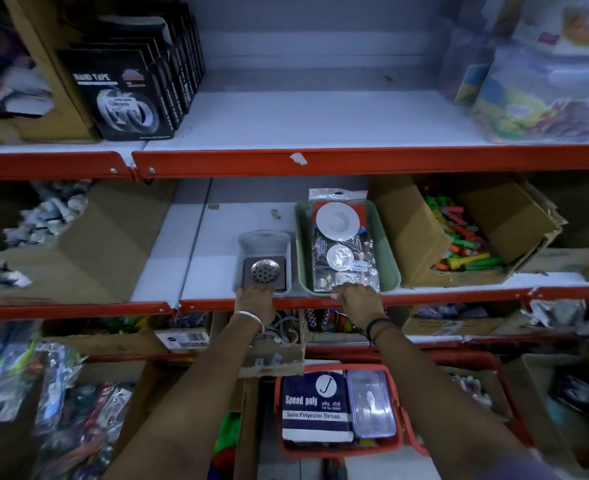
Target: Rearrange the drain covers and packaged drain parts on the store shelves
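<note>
A clear plastic tray (pixel 264 242) on the middle shelf holds a square steel drain cover (pixel 266 271) with a perforated dome. My left hand (pixel 255 301) grips the tray's front edge. To its right stands a green tray (pixel 391 261) with clear packets of white drain strainers (pixel 338 221) stacked inside. My right hand (pixel 353 295) rests on the green tray's front rim, fingers curled over it.
Cardboard boxes flank the trays: one with colourful plastic pieces (pixel 459 237) on the right, one with crumpled packets (pixel 43 230) on the left. Black tape boxes (pixel 126 95) stand on the upper shelf. A red basket (pixel 341 410) with thread sits below.
</note>
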### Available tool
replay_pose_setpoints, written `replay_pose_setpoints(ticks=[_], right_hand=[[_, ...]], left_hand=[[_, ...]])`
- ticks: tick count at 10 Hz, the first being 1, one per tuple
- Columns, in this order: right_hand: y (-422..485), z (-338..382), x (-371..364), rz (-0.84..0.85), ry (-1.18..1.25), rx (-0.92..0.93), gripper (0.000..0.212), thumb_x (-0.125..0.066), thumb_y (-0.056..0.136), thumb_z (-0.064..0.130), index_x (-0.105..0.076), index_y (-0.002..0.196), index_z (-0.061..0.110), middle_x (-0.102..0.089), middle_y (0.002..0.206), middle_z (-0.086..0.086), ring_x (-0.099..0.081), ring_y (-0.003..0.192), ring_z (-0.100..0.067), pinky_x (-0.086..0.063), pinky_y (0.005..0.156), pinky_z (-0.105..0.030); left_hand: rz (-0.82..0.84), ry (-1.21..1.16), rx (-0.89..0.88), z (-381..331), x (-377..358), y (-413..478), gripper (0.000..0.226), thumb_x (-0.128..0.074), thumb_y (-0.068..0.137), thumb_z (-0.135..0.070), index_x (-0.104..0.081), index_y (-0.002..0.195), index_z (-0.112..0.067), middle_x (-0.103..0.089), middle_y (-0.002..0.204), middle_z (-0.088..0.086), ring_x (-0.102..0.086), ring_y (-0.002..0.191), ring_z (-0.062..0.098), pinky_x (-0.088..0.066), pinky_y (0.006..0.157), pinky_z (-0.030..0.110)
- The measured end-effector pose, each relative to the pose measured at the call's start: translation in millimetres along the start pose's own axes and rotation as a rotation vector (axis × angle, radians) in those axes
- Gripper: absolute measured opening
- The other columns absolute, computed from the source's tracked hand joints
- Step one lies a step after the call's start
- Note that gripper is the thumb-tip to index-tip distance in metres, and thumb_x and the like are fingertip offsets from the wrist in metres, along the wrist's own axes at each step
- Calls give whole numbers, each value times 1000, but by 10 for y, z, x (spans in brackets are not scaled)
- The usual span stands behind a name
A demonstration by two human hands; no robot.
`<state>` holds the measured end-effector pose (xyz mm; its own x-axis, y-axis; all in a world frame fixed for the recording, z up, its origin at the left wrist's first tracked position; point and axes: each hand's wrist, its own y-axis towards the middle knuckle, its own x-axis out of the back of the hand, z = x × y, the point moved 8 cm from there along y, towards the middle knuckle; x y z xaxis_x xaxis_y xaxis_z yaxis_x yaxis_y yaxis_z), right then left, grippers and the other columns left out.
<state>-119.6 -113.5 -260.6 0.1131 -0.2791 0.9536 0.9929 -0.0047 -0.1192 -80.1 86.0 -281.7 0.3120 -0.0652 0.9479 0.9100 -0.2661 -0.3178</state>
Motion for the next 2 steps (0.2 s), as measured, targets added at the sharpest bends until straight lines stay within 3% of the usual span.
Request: replay_pose_setpoints(ticks=[1,2], right_hand=[[-25,2,5,37,-30,-23,33,-38,100,33,-65,104,13,-70,105,-12,-64,96,-29,-44,89,-34],[-43,123,110,51,-42,-20,33,-39,98,32,-63,109,14,-69,107,-14,-63,102,-30,-42,91,-37]], left_hand=[[39,-39,-24,2,-20,-70,56,-51,86,-15,-36,140,-15,-51,137,9,-46,128,27,-32,108,46],[21,-67,-64,-30,159,-181,56,-51,89,-20,-34,142,-14,-46,143,10,-43,131,28,-32,111,45]])
